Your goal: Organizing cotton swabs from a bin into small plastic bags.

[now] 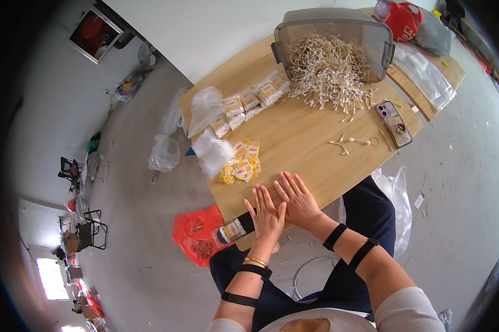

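Note:
My left hand and my right hand lie side by side at the table's near edge, fingers stretched out and palms down. Between and under them shows a row of thin brown sticks, partly covered by my fingers. Left of my left hand, a small pack of cotton swabs with a yellow-and-white label sits at the end of a black strip or holder. Just beyond, a heap of small yellow-and-white cards is spread on the wooden table.
A grey plastic bin lies tipped, spilling cotton swabs. Filled swab packs and clear bags stand at the far left. Rightward are a phone, loose swabs and a rubber band. A red bag hangs beside the table.

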Available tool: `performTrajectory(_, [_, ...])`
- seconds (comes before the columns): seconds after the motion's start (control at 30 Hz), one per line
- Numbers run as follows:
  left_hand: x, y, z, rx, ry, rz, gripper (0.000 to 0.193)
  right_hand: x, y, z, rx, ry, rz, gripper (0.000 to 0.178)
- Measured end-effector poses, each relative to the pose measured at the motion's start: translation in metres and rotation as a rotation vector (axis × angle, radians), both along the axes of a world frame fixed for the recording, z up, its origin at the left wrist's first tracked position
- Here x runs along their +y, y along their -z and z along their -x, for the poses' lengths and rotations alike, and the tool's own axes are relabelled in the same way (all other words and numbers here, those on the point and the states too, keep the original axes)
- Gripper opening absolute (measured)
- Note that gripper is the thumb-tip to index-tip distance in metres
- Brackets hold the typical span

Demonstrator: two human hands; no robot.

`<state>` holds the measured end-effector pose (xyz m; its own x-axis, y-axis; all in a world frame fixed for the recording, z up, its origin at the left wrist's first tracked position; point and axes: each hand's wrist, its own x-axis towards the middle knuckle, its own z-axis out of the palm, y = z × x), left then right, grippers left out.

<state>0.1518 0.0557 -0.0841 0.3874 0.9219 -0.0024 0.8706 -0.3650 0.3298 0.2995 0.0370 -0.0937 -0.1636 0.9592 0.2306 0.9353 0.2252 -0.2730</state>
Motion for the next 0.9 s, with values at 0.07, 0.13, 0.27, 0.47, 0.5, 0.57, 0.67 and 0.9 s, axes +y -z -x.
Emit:
performTrajectory(0.07, [0.0,-0.001,0.001,0.033,0.005,-0.006,0.089,-0.001,0.0,0.001,0.06,-0.001,-0.007,0.076])
performTrajectory(0.13, [-0.001,-0.003,0.003,0.041,0.009,-0.068,0.087,-0.001,-0.001,0.0,0.049,-0.002,-0.004,0.077])
performTrajectory(0.27, [-0.001,-0.007,0.007,0.028,0.075,0.011,0.085,-0.001,-0.002,0.0,0.059,0.009,-0.018,0.072])
performTrajectory(0.47, [-0.002,-0.006,0.007,0.027,0.079,-0.009,0.084,0.0,-0.002,-0.001,0.082,-0.007,-0.025,0.078])
performTrajectory(0.5, [-0.002,-0.006,0.009,0.015,0.069,0.009,0.083,-0.001,-0.001,0.0,0.081,-0.006,-0.024,0.078])
performTrajectory(0.57, [0.0,-0.006,0.012,0.002,0.059,0.025,0.083,0.001,-0.002,0.001,0.036,0.011,-0.03,0.078])
performTrajectory(0.67, [0.001,-0.008,0.02,0.009,-0.044,0.0,0.086,-0.001,-0.004,0.0,0.064,0.008,-0.01,0.081])
performTrajectory(0.9, [0.002,0.001,0.02,0.117,0.021,-0.048,0.089,0.0,-0.006,0.002,0.026,-0.002,0.009,0.082])
